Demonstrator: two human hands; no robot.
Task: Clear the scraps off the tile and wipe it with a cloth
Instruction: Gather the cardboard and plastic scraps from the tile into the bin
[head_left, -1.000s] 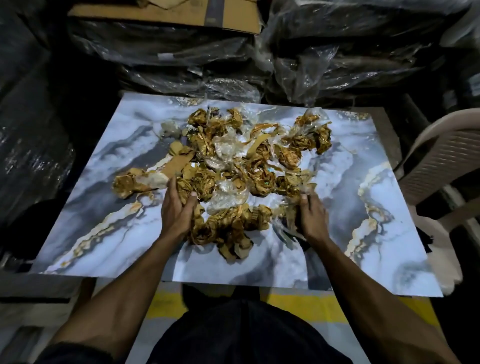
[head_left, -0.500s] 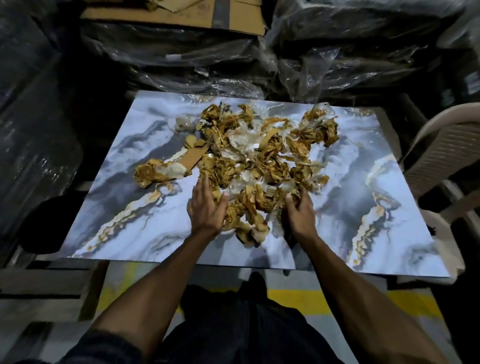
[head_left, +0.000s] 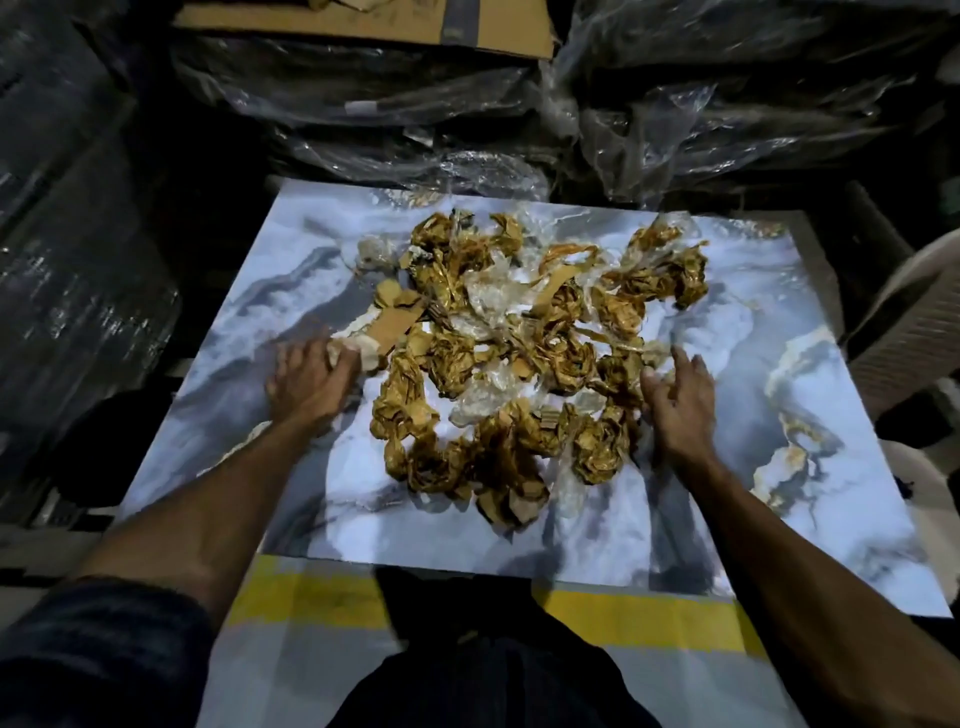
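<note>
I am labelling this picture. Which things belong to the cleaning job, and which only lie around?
Job:
tile
scraps
left hand, touching scraps
right hand, at the pile's edge

Lying about:
cardboard box
plastic-wrapped bundles
plastic chair

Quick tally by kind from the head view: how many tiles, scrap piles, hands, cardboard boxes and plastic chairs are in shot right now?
Marble-pattern tile: 1
Scrap pile of crumpled gold-brown tape and clear film, pieces too tangled to count singly: 1
Hands, left hand and right hand: 2
Cardboard box at the back: 1
Plastic chair at the right edge: 1
Total: 6
</note>
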